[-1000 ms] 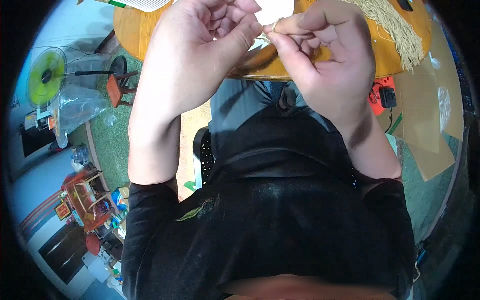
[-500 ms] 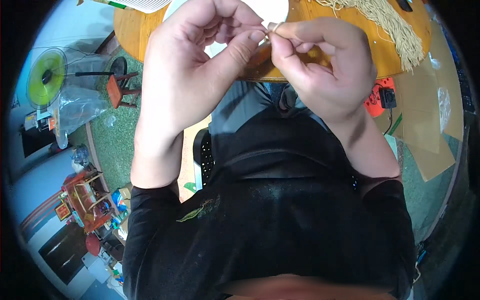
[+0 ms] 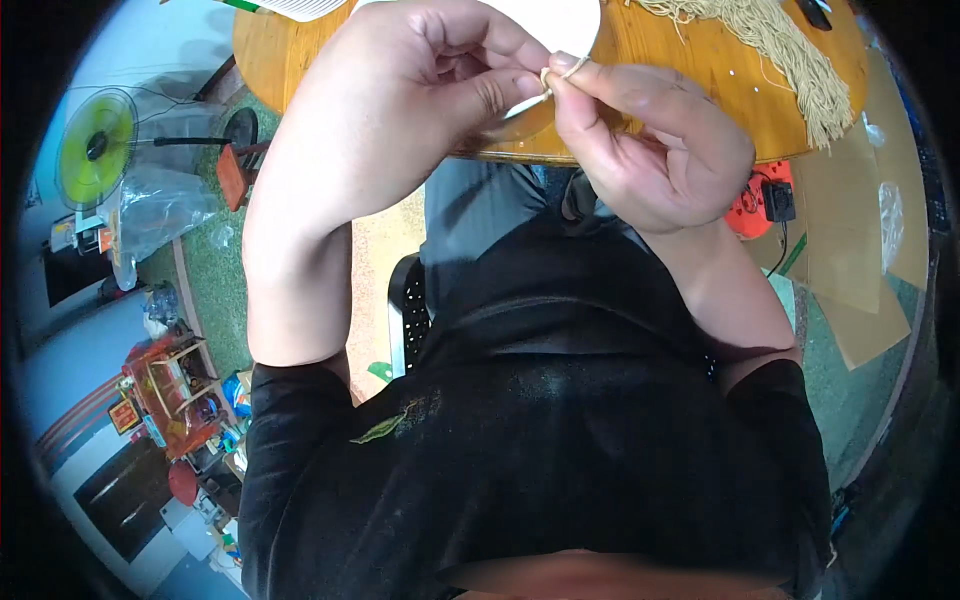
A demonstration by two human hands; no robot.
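A thin cream cord (image 3: pixel 546 84) is pinched between my two hands above the near edge of the wooden table. My left hand (image 3: pixel 420 100) grips it between thumb and forefinger, with a short end sticking out below the thumb. My right hand (image 3: pixel 650 135) pinches the same cord, and a bit of it loops over the right thumb tip. The fingertips of both hands almost meet. Whether the small loop between them is a knot I cannot tell. Behind my hands lies a white round surface (image 3: pixel 570 25), partly hidden by the left hand.
A bundle of cream cords (image 3: pixel 790 60) hangs over the right edge of the round wooden table (image 3: pixel 690 110). A dark object (image 3: pixel 814 14) lies beyond it. Below right are a red power strip (image 3: pixel 745 215) and cardboard (image 3: pixel 850 260). A green fan (image 3: pixel 97 147) stands at left.
My left hand has turned, and its elbow has swung out to the left. Both hands have shifted slightly right, and more of the cord now shows between the fingertips.
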